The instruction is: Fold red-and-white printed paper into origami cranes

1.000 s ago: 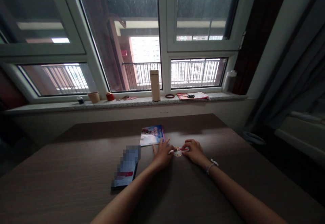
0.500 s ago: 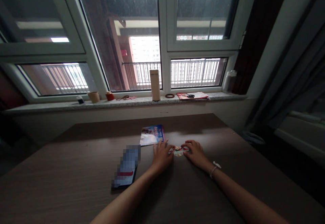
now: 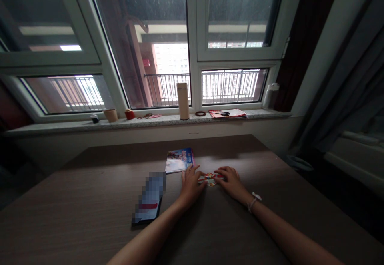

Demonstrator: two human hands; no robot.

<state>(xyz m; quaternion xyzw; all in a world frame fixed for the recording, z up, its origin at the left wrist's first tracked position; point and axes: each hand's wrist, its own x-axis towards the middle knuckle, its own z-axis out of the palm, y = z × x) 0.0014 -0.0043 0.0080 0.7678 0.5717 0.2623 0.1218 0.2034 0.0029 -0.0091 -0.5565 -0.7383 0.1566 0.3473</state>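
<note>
Between my two hands is a small piece of folded, colourful printed paper, showing red, yellow and white, low over the dark brown table. My left hand is closed on its left side, with the thumb and a fingertip at the edge and the other fingers pointing forward. On the opposite side my right hand pinches it, fingers curled. That wrist wears a thin bracelet with a white piece on it. Fingers cover both ends of the paper, so its full shape is hidden.
A blue and white printed booklet lies just beyond my left hand. To the left rests a phone-like device with a blurred-out screen. On the windowsill stand a beige flask, a paper cup, and scissors on red papers.
The paper has changed shape slightly, with more red and yellow showing in its middle. My thumbs and fingertips have shifted a little on it; both arms stay in place.
</note>
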